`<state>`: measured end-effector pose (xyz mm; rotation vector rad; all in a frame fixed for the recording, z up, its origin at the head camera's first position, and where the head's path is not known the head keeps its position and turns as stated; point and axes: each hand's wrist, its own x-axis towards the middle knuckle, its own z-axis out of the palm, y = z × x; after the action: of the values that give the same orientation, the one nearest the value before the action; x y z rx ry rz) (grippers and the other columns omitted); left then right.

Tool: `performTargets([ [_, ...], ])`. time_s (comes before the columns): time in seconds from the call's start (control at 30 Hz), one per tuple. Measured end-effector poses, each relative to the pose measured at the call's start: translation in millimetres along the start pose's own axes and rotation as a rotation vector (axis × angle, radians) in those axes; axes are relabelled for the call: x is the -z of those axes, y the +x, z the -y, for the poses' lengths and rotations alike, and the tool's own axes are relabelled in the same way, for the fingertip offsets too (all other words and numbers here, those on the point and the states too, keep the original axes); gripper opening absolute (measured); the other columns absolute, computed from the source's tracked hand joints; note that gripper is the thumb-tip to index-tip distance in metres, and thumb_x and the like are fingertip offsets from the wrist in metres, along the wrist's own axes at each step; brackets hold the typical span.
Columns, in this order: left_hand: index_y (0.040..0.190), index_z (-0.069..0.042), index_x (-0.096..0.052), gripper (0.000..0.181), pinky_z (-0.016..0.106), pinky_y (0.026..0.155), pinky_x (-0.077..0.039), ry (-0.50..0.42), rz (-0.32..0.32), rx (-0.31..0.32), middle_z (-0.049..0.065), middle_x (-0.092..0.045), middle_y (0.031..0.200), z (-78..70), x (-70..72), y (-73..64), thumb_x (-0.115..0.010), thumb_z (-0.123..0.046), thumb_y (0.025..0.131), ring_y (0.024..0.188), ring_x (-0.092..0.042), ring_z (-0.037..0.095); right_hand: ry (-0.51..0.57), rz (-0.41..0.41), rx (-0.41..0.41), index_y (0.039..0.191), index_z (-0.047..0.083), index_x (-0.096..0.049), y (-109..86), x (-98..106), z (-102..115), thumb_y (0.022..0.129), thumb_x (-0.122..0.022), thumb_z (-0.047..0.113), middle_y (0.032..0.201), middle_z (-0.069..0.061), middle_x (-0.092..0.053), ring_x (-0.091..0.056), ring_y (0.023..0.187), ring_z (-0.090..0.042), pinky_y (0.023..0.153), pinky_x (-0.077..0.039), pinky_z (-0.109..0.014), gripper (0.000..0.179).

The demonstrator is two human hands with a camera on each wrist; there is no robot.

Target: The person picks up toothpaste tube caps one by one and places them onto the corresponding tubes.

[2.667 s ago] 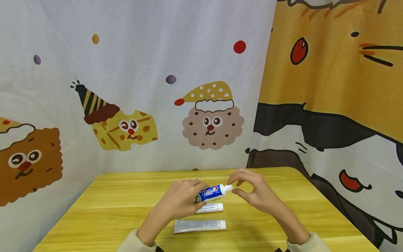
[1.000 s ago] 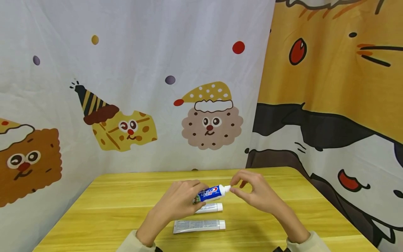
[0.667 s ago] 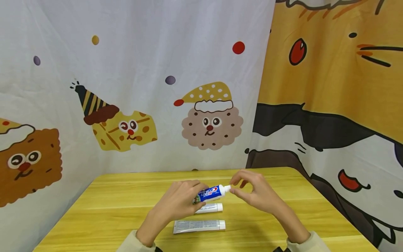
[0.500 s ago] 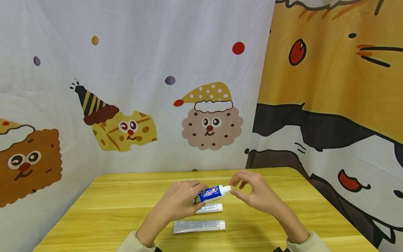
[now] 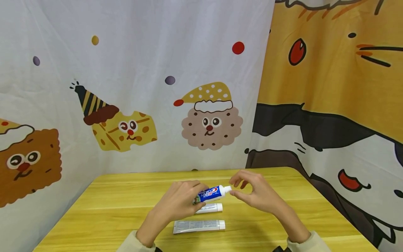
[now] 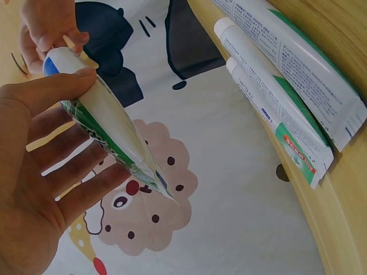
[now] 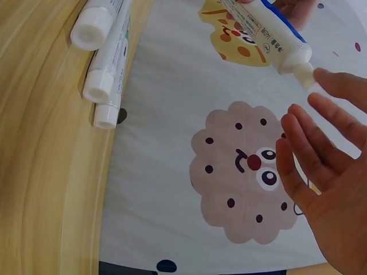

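My left hand (image 5: 181,200) grips a blue-and-white toothpaste tube (image 5: 210,194) above the table, its capped end pointing right. In the left wrist view, the thumb presses on the tube from one side and the fingers support the other. My right hand (image 5: 259,193) is at the narrow white cap (image 5: 227,189), with thumb and index fingertip pinching its end; in the right wrist view its other fingers (image 7: 304,137) spread loosely. Below lie more toothpaste tubes: a nearer one (image 5: 198,226) and another (image 5: 210,208) partly hidden by the left hand. A third shows beside them as a smaller tube (image 6: 269,112).
The lying tubes rest roughly parallel on the yellow wood-grain table (image 5: 110,210), white caps to the right. A white curtain (image 5: 141,63) with cartoon figures hangs behind the table's far edge, and a yellow-and-black printed curtain (image 5: 333,87) stands along the right.
Since the earliest frame, the right thumb and fingertips have shifted slightly about the cap. The left hand and its tube stay nearly in place; the lying tubes have not moved.
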<state>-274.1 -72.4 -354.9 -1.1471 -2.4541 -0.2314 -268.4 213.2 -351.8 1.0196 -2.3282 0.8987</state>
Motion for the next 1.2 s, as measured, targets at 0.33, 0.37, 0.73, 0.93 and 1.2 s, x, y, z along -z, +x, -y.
performTargets([
  [0.33,0.118,-0.020,-0.072,0.035,0.017,0.062,-0.047,0.000,0.002,0.000,-0.009,-0.073,0.100,-0.2,-0.2,0.5,-0.082,-0.035,0.087,0.071,-0.056,-0.001,0.030,-0.001,0.058,0.102,0.022,-0.070,0.6,1.2,1.8,0.086,-0.080,0.003,0.096,0.009,-0.071,-0.065,0.085,-0.007,0.072,-0.060,-0.030,0.027],
  [0.37,0.118,-0.020,-0.072,0.035,0.017,0.063,-0.047,0.000,0.002,0.000,-0.009,-0.073,0.100,-0.2,-0.2,0.6,-0.082,-0.034,0.087,0.071,-0.057,-0.001,0.025,0.000,0.054,0.101,0.022,-0.070,0.6,1.1,1.5,0.087,-0.080,0.004,0.096,0.010,-0.071,-0.065,0.085,-0.006,0.072,-0.060,-0.030,0.025],
  [0.73,0.118,-0.020,-0.073,0.035,0.017,0.063,-0.048,-0.001,-0.003,-0.001,-0.008,-0.074,0.100,-0.1,-0.7,0.2,-0.083,-0.034,0.087,0.072,-0.058,0.000,0.028,0.008,0.044,0.104,0.024,-0.070,-0.4,1.1,-0.1,0.090,-0.079,0.012,0.099,0.010,-0.072,-0.065,0.085,-0.004,0.072,-0.060,-0.032,0.020],
  [0.93,0.117,-0.021,-0.073,0.035,0.017,0.063,-0.048,-0.002,-0.008,-0.008,-0.009,-0.074,0.100,0.3,-1.6,-0.2,-0.083,-0.033,0.086,0.072,-0.057,0.000,0.042,0.011,0.082,0.104,0.023,-0.070,0.7,0.1,0.1,0.088,-0.080,0.006,0.099,0.008,-0.072,-0.065,0.084,-0.005,0.072,-0.059,-0.030,0.026],
  [1.2,0.117,-0.021,-0.073,0.034,0.016,0.062,-0.046,-0.001,-0.001,-0.012,-0.010,-0.073,0.098,0.1,-1.5,0.1,-0.082,-0.034,0.087,0.070,-0.055,-0.001,0.014,0.028,0.037,0.101,0.026,-0.070,-0.6,0.5,-0.7,0.092,-0.078,0.016,0.097,0.012,-0.070,-0.064,0.082,-0.001,0.071,-0.058,-0.027,0.015],
])
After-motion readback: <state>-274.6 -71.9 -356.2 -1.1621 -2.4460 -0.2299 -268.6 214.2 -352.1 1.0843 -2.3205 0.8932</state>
